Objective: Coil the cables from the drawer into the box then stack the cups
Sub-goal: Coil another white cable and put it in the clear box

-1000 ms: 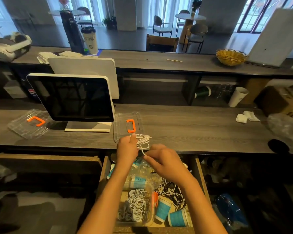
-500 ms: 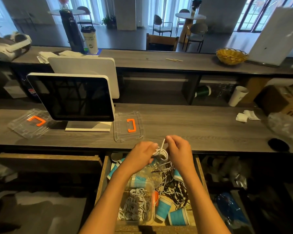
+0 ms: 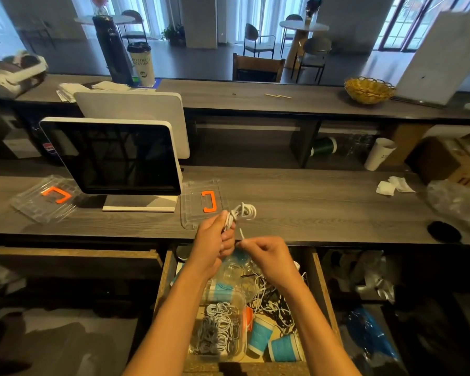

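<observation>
My left hand (image 3: 215,241) grips a white cable (image 3: 242,211) wound into loops that stick up above the fist, over the counter's front edge. My right hand (image 3: 266,255) pinches the cable's loose end just right of the left hand. Below them the open drawer (image 3: 319,289) holds a clear plastic box (image 3: 217,328) with several coiled cables, a tangle of black and white cables (image 3: 272,299), and blue paper cups (image 3: 284,348) lying on their sides.
A clear lid with an orange handle (image 3: 208,202) lies on the counter just beyond my hands; a second such lid (image 3: 45,198) sits at the left. A monitor (image 3: 111,156) stands left of centre. Napkins (image 3: 394,184) and a white cup (image 3: 379,153) are at the right.
Both hands rose from over the drawer toward the counter edge. The left hand now holds the looped cable higher, and the right hand has drawn back to the loose end.
</observation>
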Action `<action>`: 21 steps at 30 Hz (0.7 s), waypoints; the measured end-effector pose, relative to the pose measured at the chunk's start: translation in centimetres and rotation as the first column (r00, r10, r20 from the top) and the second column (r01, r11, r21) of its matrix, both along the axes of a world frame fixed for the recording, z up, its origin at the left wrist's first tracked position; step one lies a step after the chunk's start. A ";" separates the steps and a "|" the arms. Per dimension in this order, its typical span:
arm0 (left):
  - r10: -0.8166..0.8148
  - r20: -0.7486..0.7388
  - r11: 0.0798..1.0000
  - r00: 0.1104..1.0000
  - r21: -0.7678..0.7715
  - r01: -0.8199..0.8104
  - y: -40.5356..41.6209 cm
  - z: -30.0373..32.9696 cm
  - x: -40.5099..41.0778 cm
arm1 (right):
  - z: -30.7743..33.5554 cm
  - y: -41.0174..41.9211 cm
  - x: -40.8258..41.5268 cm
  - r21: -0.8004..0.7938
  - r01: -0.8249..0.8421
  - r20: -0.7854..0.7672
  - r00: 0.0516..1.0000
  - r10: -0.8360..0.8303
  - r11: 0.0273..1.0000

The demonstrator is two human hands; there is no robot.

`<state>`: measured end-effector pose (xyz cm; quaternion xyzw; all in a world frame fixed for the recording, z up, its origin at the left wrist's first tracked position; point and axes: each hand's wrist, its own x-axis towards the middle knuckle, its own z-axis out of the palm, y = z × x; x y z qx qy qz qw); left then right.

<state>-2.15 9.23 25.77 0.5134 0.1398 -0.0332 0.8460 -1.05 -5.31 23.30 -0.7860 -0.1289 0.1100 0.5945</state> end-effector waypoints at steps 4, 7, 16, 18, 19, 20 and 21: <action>0.149 -0.035 0.893 0.988 0.435 -0.119 0.7 -1.9 0.6 | 1.2 0.1 -0.5 -0.344 -0.242 0.148 0.940 0.307 0.907; 0.080 0.031 0.660 0.996 0.747 -0.077 2.3 -3.4 1.0 | 3.1 -0.3 -0.8 -0.458 -0.299 0.200 0.883 0.425 0.837; -0.552 0.105 0.790 0.828 0.385 0.478 2.3 -0.7 -1.0 | 5.6 -3.9 1.7 -0.116 -0.012 0.204 0.978 0.036 0.993; -0.493 0.219 0.870 0.842 0.103 0.483 1.8 -0.1 -1.4 | 4.9 -3.0 1.1 0.039 -0.056 0.085 0.995 0.052 0.998; -0.403 0.244 0.904 0.882 -0.047 0.426 1.4 0.3 -1.5 | 4.3 -2.5 0.8 0.078 -0.062 0.063 0.996 0.057 0.995; -0.293 0.222 0.931 0.930 -0.155 0.330 0.9 0.6 -1.4 | 3.9 -1.9 0.6 0.083 -0.059 0.067 0.996 0.053 0.995; -0.187 0.168 0.954 0.968 -0.205 0.220 0.4 0.8 -1.1 | 3.4 -1.4 0.3 0.076 -0.055 0.072 0.996 0.050 0.996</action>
